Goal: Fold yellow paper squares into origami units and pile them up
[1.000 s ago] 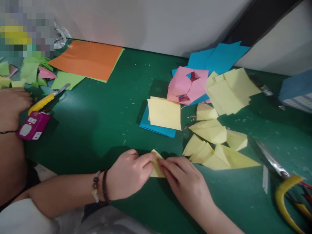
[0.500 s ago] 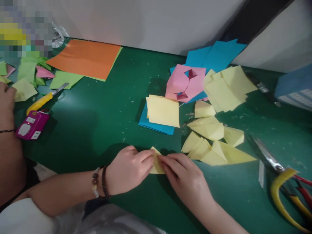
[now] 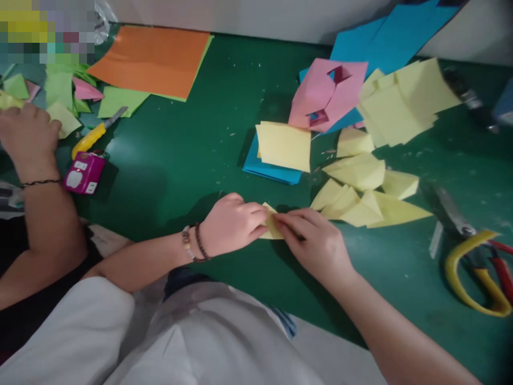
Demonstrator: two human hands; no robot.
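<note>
A small piece of yellow paper (image 3: pixel 274 230), folded to a point at its top, lies on the green table between my hands. My left hand (image 3: pixel 233 223), with bead bracelets on the wrist, grips its left side with bent fingers. My right hand (image 3: pixel 316 238) pinches its right side with thumb and forefinger. The fingers hide much of the paper. Just beyond, a stack of pale yellow paper sheets (image 3: pixel 285 147) rests on folded blue paper (image 3: pixel 272 174). Several folded yellow paper pieces (image 3: pixel 356 174) lie to the right of my right hand.
Scissors (image 3: pixel 467 230) and red-handled pliers (image 3: pixel 500 272) lie at the right. A pink folded paper shape (image 3: pixel 320 99) sits by blue sheets (image 3: pixel 380 40). At the left are a co-worker's hand (image 3: pixel 32 139), a yellow cutter (image 3: pixel 94 136), a magenta box (image 3: pixel 85 172) and orange paper (image 3: pixel 156 61).
The view has tilted down, so everything sits higher in the picture and more of my clothing shows. Both my hands stay on the yellow paper. The co-worker's hand has come further into view.
</note>
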